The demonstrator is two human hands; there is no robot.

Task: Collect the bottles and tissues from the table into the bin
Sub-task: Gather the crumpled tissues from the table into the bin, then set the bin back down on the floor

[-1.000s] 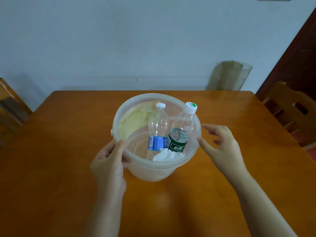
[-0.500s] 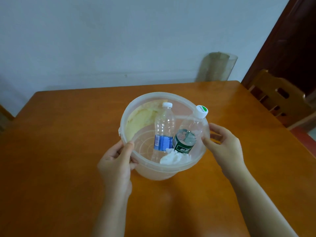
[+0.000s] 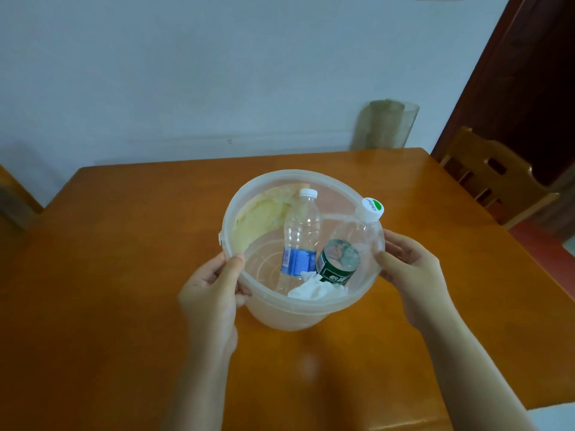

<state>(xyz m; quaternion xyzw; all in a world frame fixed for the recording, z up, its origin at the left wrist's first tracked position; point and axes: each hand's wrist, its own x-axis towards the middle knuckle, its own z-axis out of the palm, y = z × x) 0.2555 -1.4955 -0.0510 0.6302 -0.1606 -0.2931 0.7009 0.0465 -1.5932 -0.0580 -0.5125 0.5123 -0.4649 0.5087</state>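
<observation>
A translucent plastic bin (image 3: 280, 315) stands on the wooden table (image 3: 109, 290). Inside it lean two clear bottles: one with a blue label (image 3: 300, 237) and a white cap, one with a green label (image 3: 345, 250) whose cap pokes over the rim. A crumpled white tissue (image 3: 314, 289) lies at the near side of the bin's floor. My left hand (image 3: 211, 293) grips the bin's left rim, thumb on the edge. My right hand (image 3: 410, 272) clasps the bin's right wall.
A yellowish patch (image 3: 261, 216) clings to the bin's inner wall. A wooden chair (image 3: 494, 178) stands at the table's right, by a dark door. Another chair (image 3: 12, 197) shows at the left edge. A rolled clear sheet (image 3: 385, 124) leans on the back wall.
My right hand has moved in from beside the bin and closed on its right wall. The left hand kept its grip on the rim. The view shifted a little.
</observation>
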